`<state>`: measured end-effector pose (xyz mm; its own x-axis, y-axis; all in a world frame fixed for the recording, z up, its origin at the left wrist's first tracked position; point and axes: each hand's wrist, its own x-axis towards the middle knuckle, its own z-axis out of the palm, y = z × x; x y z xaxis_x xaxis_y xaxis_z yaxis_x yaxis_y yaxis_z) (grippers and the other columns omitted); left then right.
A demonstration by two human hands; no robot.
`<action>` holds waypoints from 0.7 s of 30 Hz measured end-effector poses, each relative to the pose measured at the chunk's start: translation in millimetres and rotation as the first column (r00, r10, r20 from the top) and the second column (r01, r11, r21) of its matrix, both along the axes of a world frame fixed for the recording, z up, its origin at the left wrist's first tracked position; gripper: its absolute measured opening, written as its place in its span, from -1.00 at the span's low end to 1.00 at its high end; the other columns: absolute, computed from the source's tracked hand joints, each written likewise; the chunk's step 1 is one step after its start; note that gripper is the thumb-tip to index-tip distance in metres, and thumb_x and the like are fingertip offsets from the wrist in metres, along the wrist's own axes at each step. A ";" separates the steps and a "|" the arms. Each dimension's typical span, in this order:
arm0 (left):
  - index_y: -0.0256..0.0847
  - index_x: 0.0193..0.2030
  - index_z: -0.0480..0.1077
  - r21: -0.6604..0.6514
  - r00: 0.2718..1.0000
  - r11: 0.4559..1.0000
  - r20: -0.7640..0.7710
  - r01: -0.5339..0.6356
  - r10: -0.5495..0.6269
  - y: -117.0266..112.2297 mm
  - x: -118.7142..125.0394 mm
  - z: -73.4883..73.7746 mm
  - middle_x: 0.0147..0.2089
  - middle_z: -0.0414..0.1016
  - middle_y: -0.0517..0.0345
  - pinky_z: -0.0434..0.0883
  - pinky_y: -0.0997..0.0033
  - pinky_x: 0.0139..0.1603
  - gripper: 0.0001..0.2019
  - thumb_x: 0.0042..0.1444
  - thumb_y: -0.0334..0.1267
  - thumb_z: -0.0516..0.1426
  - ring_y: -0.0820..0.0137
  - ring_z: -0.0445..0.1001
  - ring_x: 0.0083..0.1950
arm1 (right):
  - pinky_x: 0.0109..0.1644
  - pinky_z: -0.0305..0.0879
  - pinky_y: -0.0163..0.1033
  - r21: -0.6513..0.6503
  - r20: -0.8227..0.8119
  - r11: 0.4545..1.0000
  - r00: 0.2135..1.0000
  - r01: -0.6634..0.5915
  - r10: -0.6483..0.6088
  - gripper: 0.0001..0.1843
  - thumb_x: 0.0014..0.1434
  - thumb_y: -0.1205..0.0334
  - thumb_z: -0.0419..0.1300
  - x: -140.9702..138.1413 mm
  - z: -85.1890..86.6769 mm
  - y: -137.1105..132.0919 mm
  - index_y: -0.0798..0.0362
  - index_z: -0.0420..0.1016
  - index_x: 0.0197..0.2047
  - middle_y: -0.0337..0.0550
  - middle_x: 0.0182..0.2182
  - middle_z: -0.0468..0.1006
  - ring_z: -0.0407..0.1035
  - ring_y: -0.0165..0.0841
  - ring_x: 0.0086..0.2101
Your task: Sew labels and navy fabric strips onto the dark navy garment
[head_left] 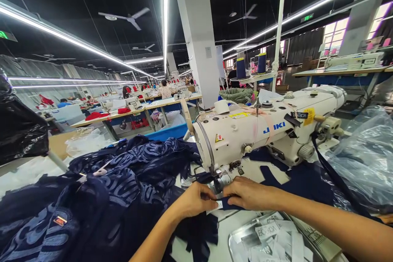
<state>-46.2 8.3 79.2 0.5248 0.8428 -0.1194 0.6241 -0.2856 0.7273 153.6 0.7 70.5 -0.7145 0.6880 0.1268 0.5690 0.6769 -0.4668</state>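
Observation:
A white sewing machine stands on the table in front of me. My left hand pinches a small white label against a strip of navy fabric just in front of the presser foot. My right hand lies closed on the same navy fabric beside the needle area, fingers pressed down on it. Both hands nearly touch each other over the label.
A big heap of navy patterned garments fills the table's left. A metal tray of several white labels sits at the near edge. Clear plastic bags lie at the right, a black bag at the left. Other workers sit at distant tables.

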 end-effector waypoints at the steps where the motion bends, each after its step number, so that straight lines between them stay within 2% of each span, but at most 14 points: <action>1: -0.25 -0.49 0.50 -0.027 1.000 1.000 0.008 0.000 0.000 0.4 0.0 -1.2 -0.62 0.26 0.31 0.15 0.51 -0.48 -0.85 -0.20 -0.25 0.15 0.48 0.18 -0.51 | -0.39 0.03 -0.36 -0.007 0.006 1.000 1.000 -0.003 0.003 -0.85 0.04 0.40 0.11 0.2 -0.7 1.4 0.02 0.48 -0.37 -0.27 -0.52 0.42 0.28 -0.39 -0.43; 5: -0.24 -0.55 0.49 -0.070 0.998 0.997 0.057 0.015 -0.011 3.1 1.6 -4.6 -0.61 0.25 0.31 0.11 0.51 -0.48 -0.89 -0.23 -0.30 0.14 0.49 0.16 -0.50 | -0.39 0.03 -0.36 -0.039 -0.006 0.999 1.000 -0.017 0.017 -0.84 0.04 0.41 0.11 1.2 -1.7 5.1 0.02 0.49 -0.36 -0.27 -0.53 0.42 0.27 -0.40 -0.45; 9: -0.24 -0.54 0.49 -0.132 0.998 0.991 0.040 -0.037 0.043 6.5 2.7 -6.3 -0.64 0.25 0.33 0.10 0.50 -0.50 -0.88 -0.25 -0.27 0.17 0.50 0.16 -0.53 | -0.44 0.01 -0.38 -0.085 -0.061 0.996 0.998 -0.041 0.036 -0.82 0.03 0.43 0.08 2.7 -3.4 8.2 0.02 0.48 -0.40 -0.33 -0.60 0.35 0.19 -0.45 -0.54; 15: -0.25 -0.56 0.46 -0.217 0.996 0.975 0.064 -0.046 0.062 10.5 2.2 -10.7 -0.68 0.20 0.37 0.04 0.50 -0.55 -0.85 -0.26 -0.20 0.18 0.53 0.11 -0.57 | -0.45 0.00 -0.39 -0.127 -0.076 0.991 0.997 -0.040 0.031 -0.83 0.03 0.42 0.08 6.1 -6.6 13.0 0.02 0.47 -0.39 -0.34 -0.59 0.32 0.15 -0.46 -0.54; 21: -0.27 -0.57 0.42 -0.266 0.995 0.963 0.074 -0.041 0.063 12.0 4.0 -13.3 -0.68 0.20 0.38 0.00 0.51 -0.57 -0.87 -0.22 -0.23 0.16 0.56 0.08 -0.59 | -0.46 0.02 -0.39 -0.134 -0.052 0.990 0.998 -0.030 0.023 -0.84 0.06 0.41 0.07 8.2 -7.6 16.2 0.05 0.47 -0.37 -0.32 -0.58 0.34 0.17 -0.46 -0.54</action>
<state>-42.2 20.3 65.9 0.4987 0.8131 -0.3002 0.5685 -0.0454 0.8215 161.8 16.9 62.9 -0.7279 0.6821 0.0704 0.5251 0.6205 -0.5825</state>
